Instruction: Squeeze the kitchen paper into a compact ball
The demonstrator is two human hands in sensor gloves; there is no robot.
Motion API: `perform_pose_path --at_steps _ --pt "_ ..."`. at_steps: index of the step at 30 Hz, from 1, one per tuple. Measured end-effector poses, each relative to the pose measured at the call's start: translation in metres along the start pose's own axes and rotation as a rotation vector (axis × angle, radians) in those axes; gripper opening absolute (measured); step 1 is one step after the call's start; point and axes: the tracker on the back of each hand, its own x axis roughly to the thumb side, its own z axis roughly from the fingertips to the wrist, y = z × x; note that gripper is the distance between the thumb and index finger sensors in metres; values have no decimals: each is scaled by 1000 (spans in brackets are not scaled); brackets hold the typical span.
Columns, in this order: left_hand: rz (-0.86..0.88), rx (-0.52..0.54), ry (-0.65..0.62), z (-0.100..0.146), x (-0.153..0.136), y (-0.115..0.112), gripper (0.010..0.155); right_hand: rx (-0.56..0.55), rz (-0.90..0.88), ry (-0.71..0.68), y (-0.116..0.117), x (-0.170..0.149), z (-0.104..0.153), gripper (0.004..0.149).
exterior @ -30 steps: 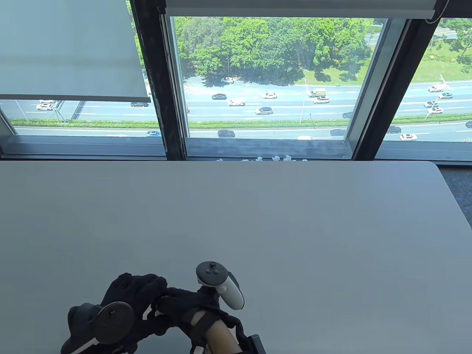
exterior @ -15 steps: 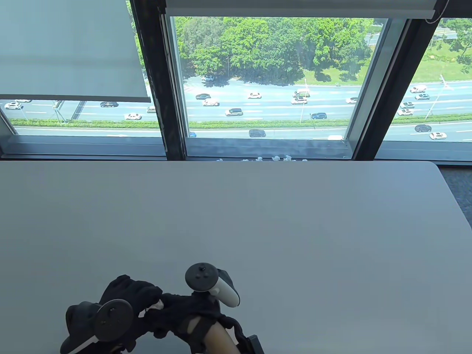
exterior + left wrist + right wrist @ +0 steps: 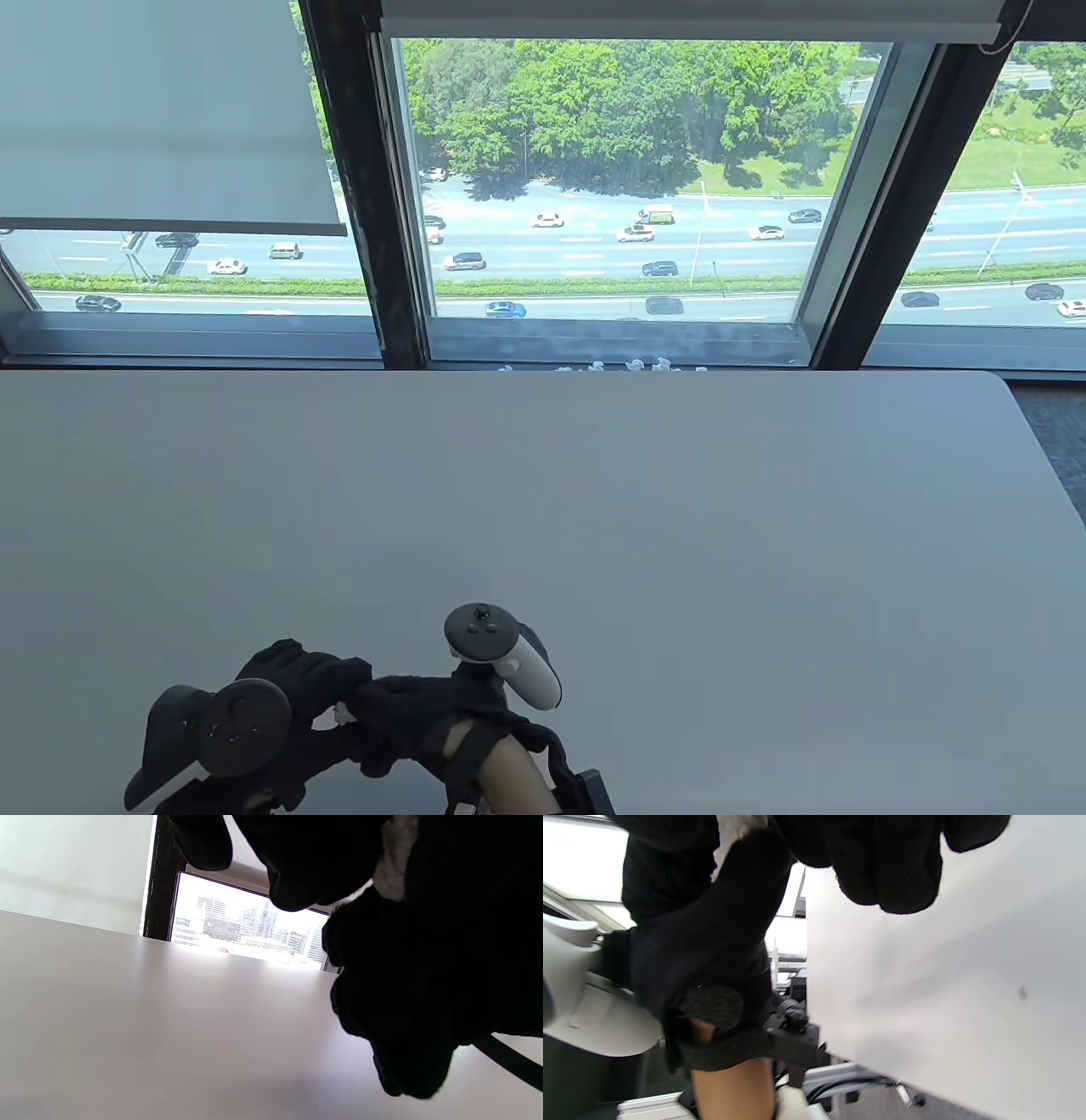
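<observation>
Both hands are basically clamped together at the near edge of the table (image 3: 594, 509): left hand (image 3: 297, 679) curled in from one side, right hand (image 3: 424, 709) wrapped over from the other, with the kitchen paper (image 3: 343, 711) buried between them. You can only see a tiny white sliver of it where the gloves meet; the left wrist view shows a bit more, a crumpled white wad (image 3: 392, 861) wedged between dark fingers (image 3: 305, 866). Looks mid-squeeze to me, held just above the table's near edge, though I can't tell how round it is yet. Paper like that is super light and soft, zero resistance, but it springs back a little, so cupping it all around with both palms makes more sense than pinching a corner. It won't slip or break; worst case it tears.
</observation>
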Motion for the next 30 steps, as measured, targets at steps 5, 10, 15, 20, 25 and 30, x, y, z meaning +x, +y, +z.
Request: perform_pose_path --at_steps 5,10,15,20,25,30 --pt "-72 0 -32 2 11 -5 68 43 206 23 17 9 -5 74" --pt "-99 -69 -112 2 17 -13 77 100 148 27 19 -1 -8 62" --pt "-79 -107 -147 2 18 -14 80 148 95 8 18 -7 -10 58" --pt "-7 -144 -112 -3 10 -12 95 13 142 0 3 0 -3 56" --pt "92 -91 18 -7 -11 -5 86 -486 452 209 -32 16 13 61" --pt "181 -146 104 -16 -27 -7 84 -535 939 628 -62 16 -20 61"
